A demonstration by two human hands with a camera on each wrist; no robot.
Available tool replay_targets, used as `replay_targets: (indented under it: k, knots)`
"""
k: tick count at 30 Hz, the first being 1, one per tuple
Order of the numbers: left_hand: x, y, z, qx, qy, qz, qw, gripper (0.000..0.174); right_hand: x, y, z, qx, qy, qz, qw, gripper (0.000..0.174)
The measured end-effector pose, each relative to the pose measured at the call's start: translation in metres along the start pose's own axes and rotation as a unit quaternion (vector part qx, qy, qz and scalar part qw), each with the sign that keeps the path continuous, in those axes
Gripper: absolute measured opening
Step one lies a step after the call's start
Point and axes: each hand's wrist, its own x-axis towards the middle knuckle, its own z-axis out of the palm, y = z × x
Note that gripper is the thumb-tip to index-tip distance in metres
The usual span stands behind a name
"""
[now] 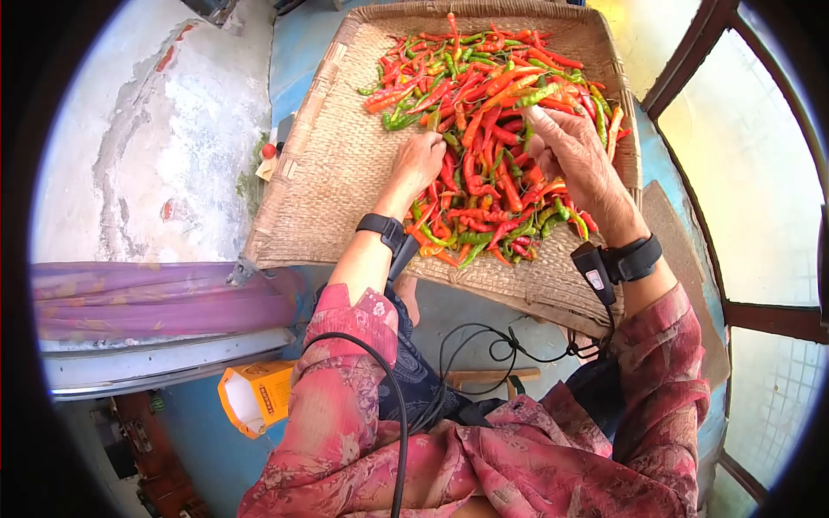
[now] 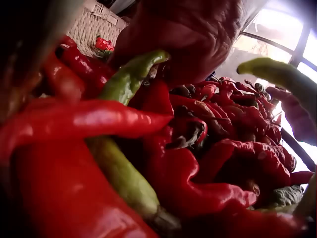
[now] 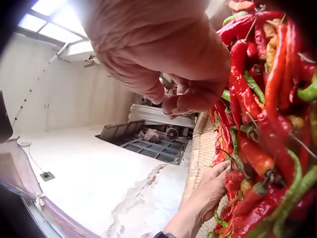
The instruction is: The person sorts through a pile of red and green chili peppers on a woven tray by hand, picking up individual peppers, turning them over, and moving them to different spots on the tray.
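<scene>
A heap of red, orange and green chili peppers [image 1: 492,207] lies in a shallow woven tray [image 1: 319,186]. My left hand [image 1: 420,164] is low at the heap's left edge, its fingertips right at an olive-green chili [image 1: 433,119]; whether it grips one I cannot tell. In the right wrist view the left hand's fingers reach in beside a red chili [image 3: 234,180]. Over the heap's right side is my right hand [image 1: 577,155], fingers loosely bent, a green-tipped chili [image 1: 537,95] just beyond the thumb. The right wrist view shows no chili between its fingertips [image 3: 190,102].
A peeling wall [image 1: 181,129] stands left, with a purple cloth [image 1: 164,298] below. Windows [image 1: 768,164] line the right side. Black cables [image 1: 458,345] hang near the lap, and an orange box [image 1: 269,395] is at lower left. A wrist camera [image 1: 596,272] overhangs the tray's near edge.
</scene>
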Motion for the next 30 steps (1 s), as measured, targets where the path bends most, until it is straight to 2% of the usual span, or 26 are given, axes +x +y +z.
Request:
replay_targets:
  k: [1,3,4,5,7,8,10,13,14,15,17,18,19,21,23,24,25,26,27,28,29,30]
  knots:
    - [0.000,0.002,0.000,-0.001,-0.001,0.001,1.000,0.017,-0.001,0.002,0.000,-0.014,-0.005,0.004,1.000,0.038]
    - [-0.003,0.004,-0.003,0.077,-0.003,-0.005,0.997,0.020,-0.010,0.006,0.008,-0.047,0.004,0.004,0.999,0.032]
    - [-0.003,0.005,-0.004,0.046,0.058,0.063,0.995,0.014,-0.011,0.009,0.008,-0.079,-0.018,0.019,0.997,0.035]
    - [-0.004,0.007,-0.005,0.047,0.056,0.061,0.995,0.014,-0.013,0.009,0.008,-0.077,-0.019,0.022,0.997,0.035]
    - [-0.004,0.030,-0.023,-0.107,0.067,0.020,0.992,0.009,-0.013,0.006,0.011,-0.163,-0.052,0.009,0.985,0.031]
    - [-0.005,0.036,-0.025,-0.215,0.065,0.013,0.974,0.009,-0.011,0.009,0.012,-0.176,-0.046,-0.003,0.983,0.030]
    - [-0.014,0.057,-0.034,-0.293,0.057,0.014,0.954,0.020,-0.008,0.013,0.013,-0.183,-0.044,-0.019,0.982,0.031]
    - [-0.035,0.083,-0.036,-0.443,0.020,0.009,0.896,0.029,-0.009,0.020,0.020,-0.187,-0.042,-0.020,0.981,0.035]
    - [-0.045,0.091,-0.034,-0.434,0.008,0.014,0.901,0.030,-0.010,0.023,0.021,-0.197,-0.043,-0.008,0.979,0.036]
    - [-0.055,0.100,-0.033,-0.426,-0.003,0.018,0.905,0.031,-0.011,0.025,0.021,-0.197,-0.046,-0.007,0.979,0.036]
    - [-0.073,0.119,-0.034,-0.402,-0.029,0.031,0.915,0.034,-0.016,0.030,0.022,-0.033,-0.053,0.108,0.992,0.038]
    - [-0.079,0.121,-0.029,-0.427,-0.052,0.035,0.902,0.038,-0.020,0.028,0.025,0.014,-0.036,0.115,0.993,0.036]
    - [-0.084,0.120,-0.025,-0.396,-0.056,0.044,0.916,0.043,-0.018,0.031,0.025,0.013,-0.039,0.116,0.992,0.036]
    - [-0.085,0.120,-0.024,-0.400,-0.070,0.046,0.913,0.043,-0.015,0.037,0.021,-0.002,-0.017,0.110,0.994,0.035]
    - [-0.084,0.122,-0.031,-0.429,-0.070,-0.023,0.900,0.044,-0.015,0.033,0.015,-0.033,-0.015,0.096,0.995,0.033]
    - [-0.081,0.119,-0.032,-0.432,-0.052,-0.026,0.900,0.043,-0.017,0.024,0.015,-0.099,-0.026,0.069,0.992,0.032]
    - [-0.076,0.113,-0.032,-0.426,-0.028,-0.046,0.903,0.037,-0.019,0.014,0.016,-0.164,-0.036,0.042,0.985,0.031]
    - [-0.072,0.106,-0.034,-0.433,-0.045,-0.071,0.897,0.033,-0.019,0.004,0.015,-0.180,-0.032,0.019,0.983,0.031]
    - [-0.069,0.100,-0.037,-0.440,-0.062,-0.097,0.891,0.030,-0.014,0.003,0.012,-0.188,-0.018,0.004,0.982,0.030]
    - [-0.068,0.097,-0.036,-0.482,-0.060,-0.112,0.867,0.026,-0.009,0.000,0.007,-0.142,0.002,-0.010,0.990,0.030]
    - [-0.068,0.094,-0.037,-0.482,-0.061,-0.112,0.867,0.026,-0.005,-0.004,0.003,-0.096,0.021,-0.025,0.995,0.031]
    - [-0.067,0.093,-0.038,-0.480,-0.068,-0.116,0.867,0.025,-0.004,-0.009,0.002,-0.145,0.055,-0.099,0.983,0.034]
